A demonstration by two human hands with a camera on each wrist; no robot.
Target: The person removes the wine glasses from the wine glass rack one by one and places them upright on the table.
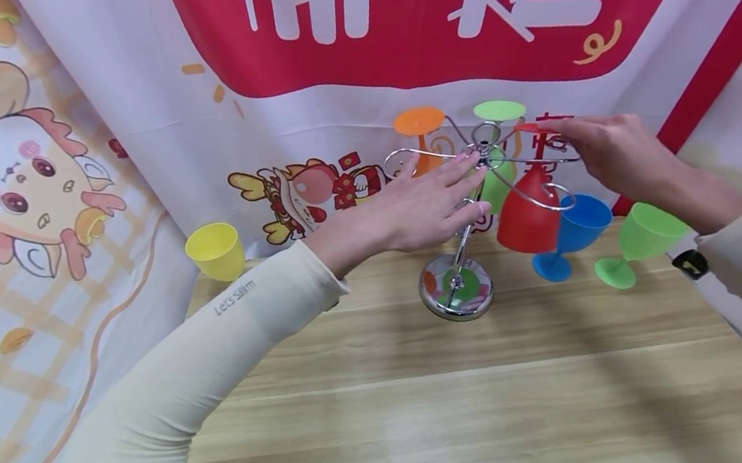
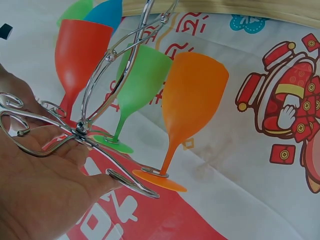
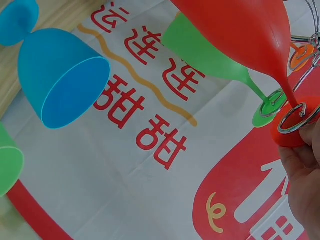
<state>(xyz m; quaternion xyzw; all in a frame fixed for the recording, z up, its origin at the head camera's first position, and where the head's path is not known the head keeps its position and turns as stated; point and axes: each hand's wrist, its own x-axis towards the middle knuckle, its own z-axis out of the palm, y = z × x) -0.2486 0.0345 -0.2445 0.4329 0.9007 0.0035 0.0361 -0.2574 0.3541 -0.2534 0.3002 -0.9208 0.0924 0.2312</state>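
Observation:
A chrome goblet rack (image 1: 456, 288) with looped arms stands on the table. My left hand (image 1: 419, 207) rests on the top of the rack, its fingers stretched over the centre where the arms meet. With my right hand (image 1: 631, 155) I pinch the foot of a red plastic goblet (image 1: 528, 215), which hangs upside down with its stem in one wire loop. In the left wrist view, an orange goblet (image 2: 192, 95) and a green goblet (image 2: 142, 82) also hang upside down from loops. The right wrist view shows fingers at the red foot (image 3: 290, 135).
A blue goblet (image 1: 583, 223) and a light green goblet (image 1: 649, 231) stand upright right of the rack. A yellow goblet (image 1: 215, 251) is at the table's left back edge. Printed cloth (image 1: 305, 125) hangs behind the wooden table (image 1: 432, 421).

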